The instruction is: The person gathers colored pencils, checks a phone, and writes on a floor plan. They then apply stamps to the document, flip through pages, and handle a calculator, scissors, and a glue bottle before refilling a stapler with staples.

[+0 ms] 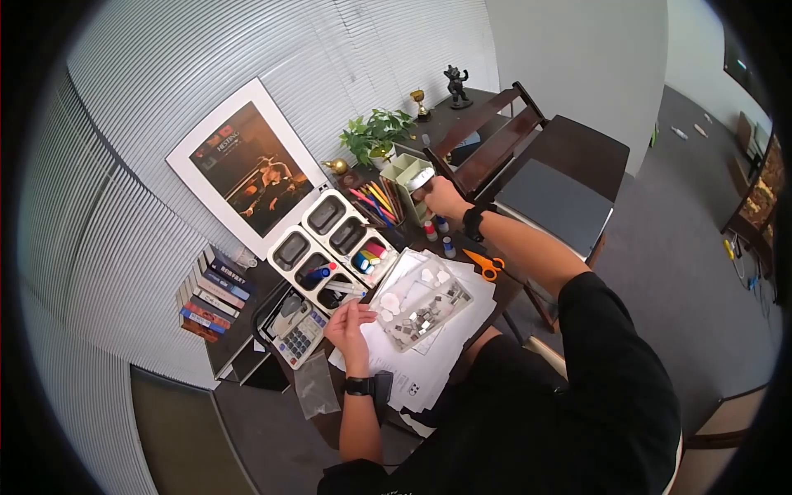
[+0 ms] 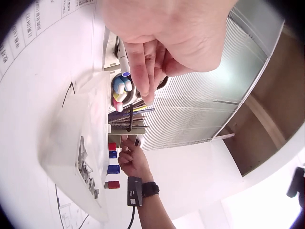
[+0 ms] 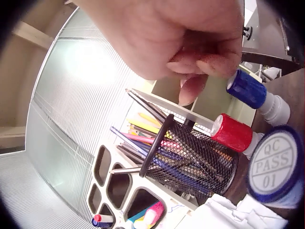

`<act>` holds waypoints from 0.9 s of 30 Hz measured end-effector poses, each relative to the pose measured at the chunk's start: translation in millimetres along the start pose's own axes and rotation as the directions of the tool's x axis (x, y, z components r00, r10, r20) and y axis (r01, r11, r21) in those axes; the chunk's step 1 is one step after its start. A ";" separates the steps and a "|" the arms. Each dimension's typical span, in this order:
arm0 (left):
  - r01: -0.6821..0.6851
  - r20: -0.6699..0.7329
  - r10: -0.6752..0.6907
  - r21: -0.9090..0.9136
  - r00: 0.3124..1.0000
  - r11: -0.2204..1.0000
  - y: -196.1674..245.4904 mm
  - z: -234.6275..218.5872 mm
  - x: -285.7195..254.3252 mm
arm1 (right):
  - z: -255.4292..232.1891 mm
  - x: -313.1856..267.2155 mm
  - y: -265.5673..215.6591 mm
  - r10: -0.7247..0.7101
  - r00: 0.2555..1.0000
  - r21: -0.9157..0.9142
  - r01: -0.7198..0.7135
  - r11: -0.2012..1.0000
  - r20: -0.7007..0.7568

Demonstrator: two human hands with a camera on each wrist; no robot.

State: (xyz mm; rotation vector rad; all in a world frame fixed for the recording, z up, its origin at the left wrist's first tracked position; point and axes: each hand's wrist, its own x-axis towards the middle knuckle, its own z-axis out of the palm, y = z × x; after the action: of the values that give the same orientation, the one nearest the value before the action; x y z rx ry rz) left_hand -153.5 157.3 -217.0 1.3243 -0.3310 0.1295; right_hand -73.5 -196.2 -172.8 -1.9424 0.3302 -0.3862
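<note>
My right hand (image 1: 446, 200) reaches to the pale green organizer (image 1: 401, 169); in the right wrist view its curled fingers (image 3: 193, 90) point down into a compartment. A shiny white object (image 1: 421, 176) shows beside those fingers, and I cannot tell whether they grip it. Over the papers, my left hand (image 1: 350, 324) hangs with loosely straight fingers and nothing in them. Next to it sits a clear plastic box (image 1: 464, 307) of small silvery pieces (image 1: 428, 314). White paper scraps (image 1: 391, 303) lie at the box's left end.
Behind the box stand a white compartment tray (image 1: 313, 280) and a mesh pencil cup (image 3: 205, 155). Capped stamps, one red (image 3: 233, 132) and one blue (image 3: 247, 89), stand by the organizer. Orange scissors (image 1: 488, 266) lie to the right, a calculator (image 1: 299, 337) to the left.
</note>
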 end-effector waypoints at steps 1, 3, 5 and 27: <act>0.003 0.002 -0.003 -0.004 1.000 1.000 0.0 -0.1 0.4 | 0.7 -2.4 -3.2 0.051 0.999 0.046 -0.050 0.998 -0.015; 0.010 -0.003 -0.010 -0.006 1.000 1.000 -0.4 -1.6 -0.3 | -3.9 -10.9 -15.5 0.082 0.997 0.018 -0.082 0.996 0.003; 0.015 0.007 -0.014 -0.017 1.000 1.000 -1.5 -1.6 0.9 | -2.3 -6.2 -11.2 0.116 0.993 -0.036 -0.115 0.993 0.011; 0.050 0.021 -0.049 -0.046 0.999 0.998 -1.5 -1.4 -0.5 | -6.6 1.8 -11.2 0.081 0.996 -0.149 -0.083 0.985 -0.021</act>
State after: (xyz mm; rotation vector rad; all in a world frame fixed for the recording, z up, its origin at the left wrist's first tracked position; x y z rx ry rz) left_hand -153.4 158.3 -218.9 1.2870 -0.3163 0.0664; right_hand -73.9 -198.2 -159.9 -2.0657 0.4589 -0.3301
